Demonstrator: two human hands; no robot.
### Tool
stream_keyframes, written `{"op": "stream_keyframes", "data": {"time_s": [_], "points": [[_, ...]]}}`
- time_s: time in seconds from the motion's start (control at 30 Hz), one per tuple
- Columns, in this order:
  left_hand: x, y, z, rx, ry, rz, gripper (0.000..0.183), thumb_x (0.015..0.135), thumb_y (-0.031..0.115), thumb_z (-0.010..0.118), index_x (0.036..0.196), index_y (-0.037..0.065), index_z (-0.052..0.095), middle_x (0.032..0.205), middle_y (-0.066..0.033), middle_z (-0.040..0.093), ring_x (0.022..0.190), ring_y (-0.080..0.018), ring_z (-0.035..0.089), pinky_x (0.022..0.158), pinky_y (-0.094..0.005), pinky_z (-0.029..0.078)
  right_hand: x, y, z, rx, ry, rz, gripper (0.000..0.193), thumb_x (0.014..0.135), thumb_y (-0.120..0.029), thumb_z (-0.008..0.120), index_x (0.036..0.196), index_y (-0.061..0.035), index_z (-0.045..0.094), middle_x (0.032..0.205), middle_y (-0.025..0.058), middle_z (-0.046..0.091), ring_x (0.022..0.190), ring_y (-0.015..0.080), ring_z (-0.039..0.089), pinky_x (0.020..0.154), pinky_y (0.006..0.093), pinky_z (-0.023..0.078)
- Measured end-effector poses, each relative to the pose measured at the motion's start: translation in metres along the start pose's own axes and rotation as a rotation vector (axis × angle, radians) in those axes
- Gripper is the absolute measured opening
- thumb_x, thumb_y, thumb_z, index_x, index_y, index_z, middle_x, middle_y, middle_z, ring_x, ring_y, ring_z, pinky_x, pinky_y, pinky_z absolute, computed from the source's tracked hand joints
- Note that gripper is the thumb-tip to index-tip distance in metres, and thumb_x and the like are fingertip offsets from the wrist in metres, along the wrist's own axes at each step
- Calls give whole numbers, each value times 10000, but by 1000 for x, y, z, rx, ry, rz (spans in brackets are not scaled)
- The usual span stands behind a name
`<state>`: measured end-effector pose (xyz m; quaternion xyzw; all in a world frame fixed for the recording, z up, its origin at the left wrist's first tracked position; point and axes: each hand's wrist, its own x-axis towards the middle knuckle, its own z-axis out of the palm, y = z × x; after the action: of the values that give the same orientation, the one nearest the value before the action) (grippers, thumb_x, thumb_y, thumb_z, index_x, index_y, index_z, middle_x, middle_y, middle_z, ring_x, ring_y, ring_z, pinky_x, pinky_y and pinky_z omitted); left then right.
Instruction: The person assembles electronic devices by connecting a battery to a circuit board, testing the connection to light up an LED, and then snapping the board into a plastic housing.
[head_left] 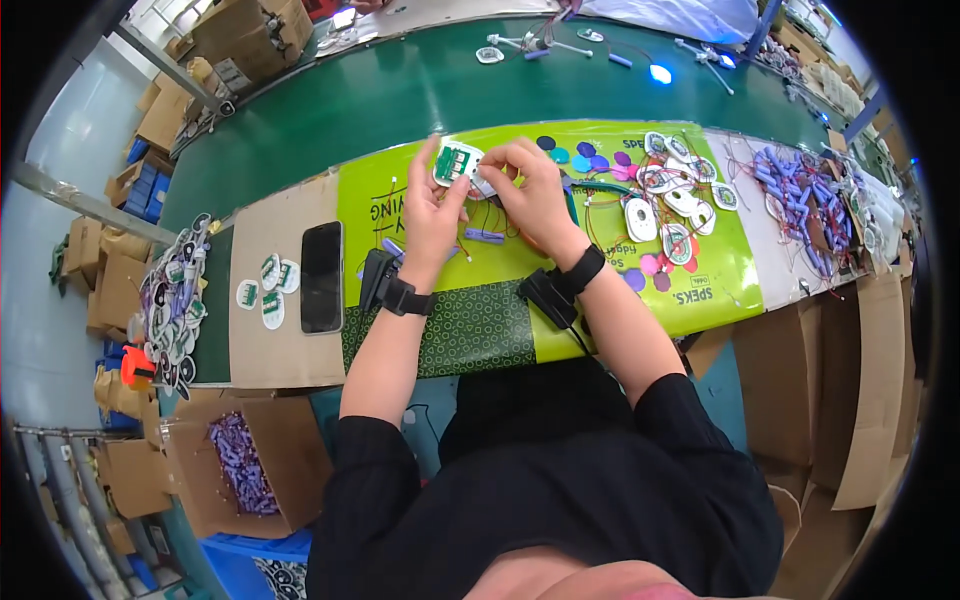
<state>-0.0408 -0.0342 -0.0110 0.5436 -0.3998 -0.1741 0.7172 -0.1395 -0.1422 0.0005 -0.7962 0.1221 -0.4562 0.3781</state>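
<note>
My left hand (pixel 430 222) holds up a white oval plastic piece with a green circuit board (pixel 452 163), its fingers closed on the rim. At that piece's right edge, my right hand (pixel 535 195) is pinched; what lies between its fingertips is too small to make out. Below the hands a purple cylindrical battery (pixel 484 236) with thin wires lies on the bright green printed sheet (pixel 380 165). Green-handled pliers (pixel 600 185) lie just right of my right hand. Beyond them spreads a group of white oval pieces (pixel 640 218) with wires.
A black phone (pixel 322 278) and several circuit-board pieces (pixel 272 308) lie to the left, with a larger heap (pixel 175 310) past them. Purple batteries are piled at right (pixel 805 205) and in a cardboard box (pixel 240 465) below. A green belt (pixel 400 90) runs behind, carrying assemblies (pixel 540 44).
</note>
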Motion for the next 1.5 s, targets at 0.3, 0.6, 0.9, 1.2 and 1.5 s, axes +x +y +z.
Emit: {"op": "stream_keyframes", "data": {"time_s": [0.3,0.6,0.9,1.2,1.5], "points": [[2,-4,5,-67,-104,-71,273,887,68,531,1132,16,423,909,-49,580,710,-79,593,474,-187,423,4,1,-3,-41,8,-95,52,725,-57,653,759,-26,629,691,75,584,595,185,513,556,294,403],[0,-9,1,181,-64,4,234,934,217,502,1050,15,474,764,-57,593,623,-113,563,538,-255,432,0,-2,-2,-176,34,-189,51,710,-73,666,708,-73,615,681,25,581,621,181,522,598,307,374],[-1,-5,0,509,-48,163,252,902,238,543,978,6,479,787,-166,597,703,-287,606,615,-363,459,-5,1,0,-310,72,-178,64,697,-113,681,685,-110,618,684,-19,583,669,169,535,710,322,327],[0,-15,-3,472,-38,180,212,917,229,543,942,25,493,736,-59,583,639,-113,548,572,-275,444,-9,-1,4,-306,57,-110,55,711,-132,681,697,-132,628,710,-34,596,720,158,540,775,351,298],[-1,-17,-4,274,-102,13,173,945,221,481,953,48,477,746,-2,544,612,-47,493,527,-205,389,-8,4,6,-345,83,-125,48,727,-122,660,713,-142,619,726,-43,593,759,166,532,796,370,291]]}}
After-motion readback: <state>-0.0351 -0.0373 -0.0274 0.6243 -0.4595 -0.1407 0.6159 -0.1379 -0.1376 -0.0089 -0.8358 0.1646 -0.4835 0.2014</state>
